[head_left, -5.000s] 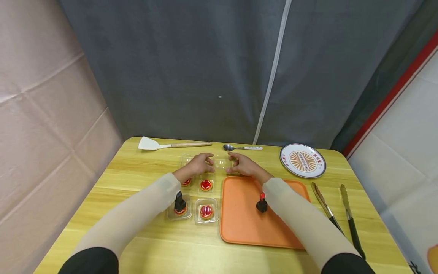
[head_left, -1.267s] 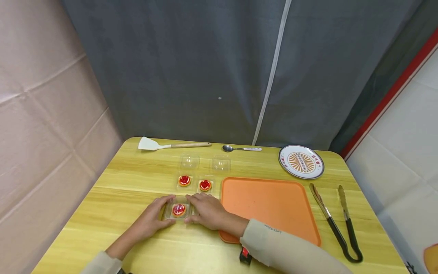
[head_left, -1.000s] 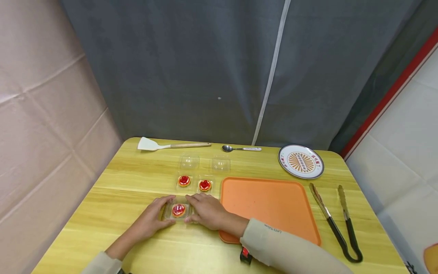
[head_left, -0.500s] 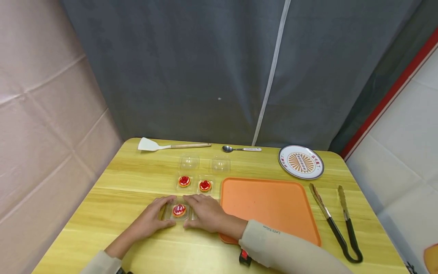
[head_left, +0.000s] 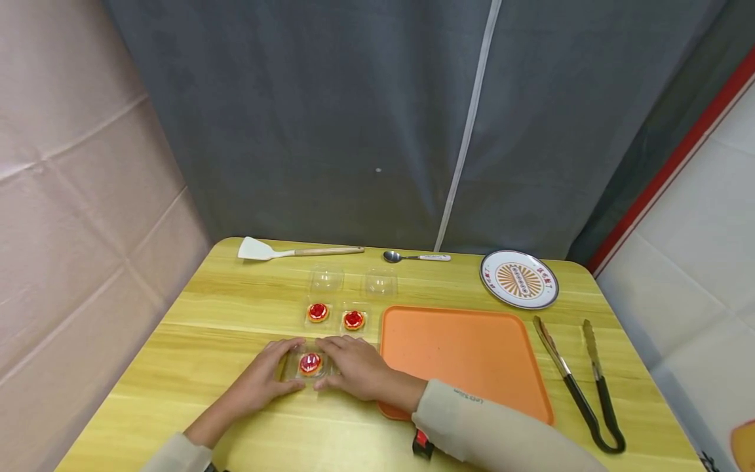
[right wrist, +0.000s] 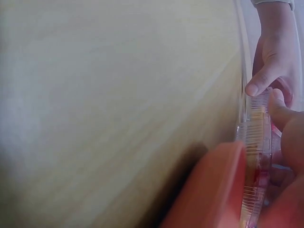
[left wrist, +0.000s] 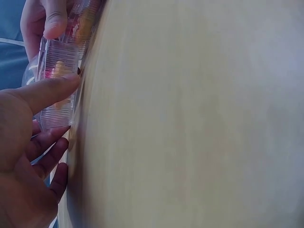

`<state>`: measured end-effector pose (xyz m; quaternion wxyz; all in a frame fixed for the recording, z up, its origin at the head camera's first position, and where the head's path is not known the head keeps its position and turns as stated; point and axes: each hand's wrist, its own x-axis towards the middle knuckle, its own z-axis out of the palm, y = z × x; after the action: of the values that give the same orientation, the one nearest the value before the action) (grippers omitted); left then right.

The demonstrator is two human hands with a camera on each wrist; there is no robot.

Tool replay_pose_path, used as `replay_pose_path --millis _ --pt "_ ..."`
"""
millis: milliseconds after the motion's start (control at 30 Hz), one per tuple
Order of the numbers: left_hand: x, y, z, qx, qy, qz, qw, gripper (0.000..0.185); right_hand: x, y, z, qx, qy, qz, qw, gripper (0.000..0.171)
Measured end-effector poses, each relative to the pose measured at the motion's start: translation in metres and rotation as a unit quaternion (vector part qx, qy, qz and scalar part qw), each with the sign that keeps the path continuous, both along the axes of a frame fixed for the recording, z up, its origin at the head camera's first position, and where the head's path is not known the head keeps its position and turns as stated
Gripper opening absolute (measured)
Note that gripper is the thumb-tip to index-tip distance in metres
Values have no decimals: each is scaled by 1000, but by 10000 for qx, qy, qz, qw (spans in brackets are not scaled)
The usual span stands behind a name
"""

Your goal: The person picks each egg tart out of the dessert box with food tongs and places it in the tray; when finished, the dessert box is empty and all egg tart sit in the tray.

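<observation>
A clear plastic box (head_left: 292, 368) with a red-topped tart (head_left: 310, 364) inside sits at the table's front left. My left hand (head_left: 263, 376) holds its left side, thumb in front and fingers behind. On the right side, the thumb and fingers of my right hand (head_left: 360, 370) grip the same box. Beneath that right hand a second tart box (right wrist: 255, 156) stands close beside the first, mostly hidden in the head view. Behind them, two more tarts (head_left: 318, 313) (head_left: 354, 320) lie in opened clear boxes, their lids (head_left: 326, 278) (head_left: 380, 282) folded back.
An orange tray (head_left: 466, 360) lies right of the boxes, partly under my right forearm. Tongs (head_left: 590, 400) rest at the far right, a patterned plate (head_left: 519, 279) at the back right. Along the back edge lie a spoon (head_left: 415, 256) and a white spatula (head_left: 301, 250).
Both hands have come from the opened lids at the back to the front left box. Over the last second the right fingers shifted slightly left and the box moved slightly right.
</observation>
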<state>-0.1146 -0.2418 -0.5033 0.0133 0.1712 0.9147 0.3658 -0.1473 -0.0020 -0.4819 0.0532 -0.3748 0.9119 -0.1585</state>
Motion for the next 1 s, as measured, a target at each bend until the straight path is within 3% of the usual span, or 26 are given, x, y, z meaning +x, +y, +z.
replay_pose_path --millis 500,600,733,833,1000 --pt "1 2 -1 -224 113 -6 9997 83 -3 3 3 -93 -239 97 9996 80" --pt "0 0 0 -173 4 -68 9998 88 -3 3 4 -178 -278 111 9994 81" --pt "0 -3 4 -135 -219 -158 9995 96 -4 5 5 -381 -387 117 9985 82" --pt "1 -4 10 -143 -323 -190 9992 93 -4 6 6 -460 -472 108 9978 83" --pt "2 -3 19 -358 -115 -245 9990 83 -2 7 6 -565 -592 57 9966 84"
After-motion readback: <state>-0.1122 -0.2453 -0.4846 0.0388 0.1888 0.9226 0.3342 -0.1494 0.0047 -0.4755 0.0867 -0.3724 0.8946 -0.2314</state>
